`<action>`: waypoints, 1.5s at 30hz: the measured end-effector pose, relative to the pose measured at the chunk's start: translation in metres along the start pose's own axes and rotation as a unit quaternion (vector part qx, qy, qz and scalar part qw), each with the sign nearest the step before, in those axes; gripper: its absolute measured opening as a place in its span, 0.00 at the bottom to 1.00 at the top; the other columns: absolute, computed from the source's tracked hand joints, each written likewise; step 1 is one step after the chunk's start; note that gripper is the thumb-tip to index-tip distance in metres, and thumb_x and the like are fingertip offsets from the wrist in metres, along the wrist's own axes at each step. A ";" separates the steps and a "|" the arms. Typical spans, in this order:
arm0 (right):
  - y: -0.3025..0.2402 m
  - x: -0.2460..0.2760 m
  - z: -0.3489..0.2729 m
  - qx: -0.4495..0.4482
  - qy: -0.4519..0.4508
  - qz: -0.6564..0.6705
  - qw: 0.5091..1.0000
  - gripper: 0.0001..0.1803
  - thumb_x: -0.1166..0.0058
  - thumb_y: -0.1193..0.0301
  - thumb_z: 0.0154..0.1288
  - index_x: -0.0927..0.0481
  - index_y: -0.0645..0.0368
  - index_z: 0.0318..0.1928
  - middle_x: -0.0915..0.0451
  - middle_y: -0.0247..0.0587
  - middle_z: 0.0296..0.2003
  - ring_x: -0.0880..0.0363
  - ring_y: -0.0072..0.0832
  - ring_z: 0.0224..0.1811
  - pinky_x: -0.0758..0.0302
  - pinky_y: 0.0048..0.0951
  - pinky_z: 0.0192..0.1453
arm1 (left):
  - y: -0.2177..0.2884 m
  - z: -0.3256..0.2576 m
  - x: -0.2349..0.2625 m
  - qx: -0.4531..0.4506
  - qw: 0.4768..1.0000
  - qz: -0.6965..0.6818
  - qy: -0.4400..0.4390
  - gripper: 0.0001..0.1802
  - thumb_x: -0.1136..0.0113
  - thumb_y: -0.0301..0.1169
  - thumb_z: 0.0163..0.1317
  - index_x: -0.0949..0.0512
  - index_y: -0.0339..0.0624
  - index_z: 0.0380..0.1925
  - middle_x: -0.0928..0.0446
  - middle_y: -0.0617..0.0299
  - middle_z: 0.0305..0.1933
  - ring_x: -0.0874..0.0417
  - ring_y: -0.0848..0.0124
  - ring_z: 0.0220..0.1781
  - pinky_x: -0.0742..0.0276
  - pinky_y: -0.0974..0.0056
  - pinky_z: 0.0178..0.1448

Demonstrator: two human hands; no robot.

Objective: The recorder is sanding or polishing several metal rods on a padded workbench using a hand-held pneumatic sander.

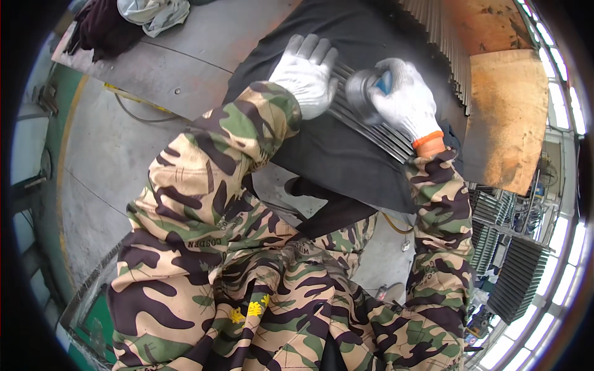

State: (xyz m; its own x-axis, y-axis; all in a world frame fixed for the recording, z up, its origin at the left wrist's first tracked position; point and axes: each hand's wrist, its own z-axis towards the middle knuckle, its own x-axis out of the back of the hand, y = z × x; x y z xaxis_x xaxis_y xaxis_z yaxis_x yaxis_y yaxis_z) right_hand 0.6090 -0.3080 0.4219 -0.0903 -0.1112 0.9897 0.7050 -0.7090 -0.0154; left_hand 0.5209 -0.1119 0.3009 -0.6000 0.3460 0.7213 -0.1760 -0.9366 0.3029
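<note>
Several slim metal rods (387, 137) lie side by side, slanting across a black cloth (322, 142). My left hand (306, 75), in a white knitted glove, rests flat at the rods' far left end with its fingers stretched out. In a matching glove with an orange cuff, my right hand (405, 99) is wrapped round a sander (364, 98) with a blue body and a round grey disc. The disc is over the rods and smeared by motion; whether it touches them I cannot tell.
More metal rods (442, 43) stand in a dense row at the far right, beside brown-stained boards (507, 117). Dark and grey cloths (133, 25) lie at the table's far left. Racks with ribbed grey parts (516, 278) are at the right. A hose (139, 117) hangs below the table edge.
</note>
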 end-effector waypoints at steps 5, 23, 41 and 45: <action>-0.020 -0.018 -0.011 0.032 -0.014 0.053 0.998 0.21 0.36 0.53 0.70 0.15 0.47 0.58 0.14 0.48 0.53 0.13 0.51 0.59 0.16 0.50 0.65 | -0.014 -0.011 0.008 0.014 0.998 0.005 -0.066 0.29 0.31 0.37 0.63 0.20 0.34 0.62 0.21 0.45 0.65 0.24 0.46 0.74 0.37 0.40 0.85; 0.026 0.029 -0.023 -0.089 -0.078 0.072 0.990 0.17 0.36 0.59 0.61 0.10 0.54 0.46 0.10 0.55 0.43 0.09 0.58 0.47 0.12 0.56 0.52 | -0.028 0.009 -0.073 -0.026 0.994 0.000 -0.109 0.28 0.46 0.36 0.79 0.25 0.33 0.74 0.22 0.38 0.75 0.20 0.40 0.74 0.28 0.34 0.80; 0.098 0.041 -0.144 -0.215 0.192 0.114 0.951 0.19 0.31 0.67 0.46 0.12 0.53 0.43 0.12 0.53 0.42 0.11 0.54 0.49 0.14 0.54 0.49 | -0.072 -0.005 -0.015 -0.028 0.962 0.149 -0.228 0.35 0.53 0.45 0.86 0.33 0.31 0.82 0.33 0.34 0.85 0.37 0.37 0.88 0.42 0.35 0.88; 0.109 0.064 -0.181 -0.272 0.159 0.128 0.940 0.28 0.29 0.66 0.48 0.13 0.48 0.55 0.14 0.49 0.51 0.14 0.54 0.59 0.15 0.53 0.60 | -0.086 -0.002 -0.025 -0.027 0.957 0.168 -0.236 0.36 0.54 0.47 0.87 0.33 0.36 0.84 0.34 0.35 0.86 0.38 0.39 0.89 0.41 0.36 0.88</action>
State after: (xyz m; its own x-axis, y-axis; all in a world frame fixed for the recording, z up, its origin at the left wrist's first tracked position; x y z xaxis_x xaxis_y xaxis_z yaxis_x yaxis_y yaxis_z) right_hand 0.5528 -0.5189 0.4573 -0.2339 -0.4676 0.8524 0.2760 -0.8726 -0.4029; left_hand 0.5500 -0.0400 0.2556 -0.2119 -0.0013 0.9773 -0.0829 -0.9964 -0.0193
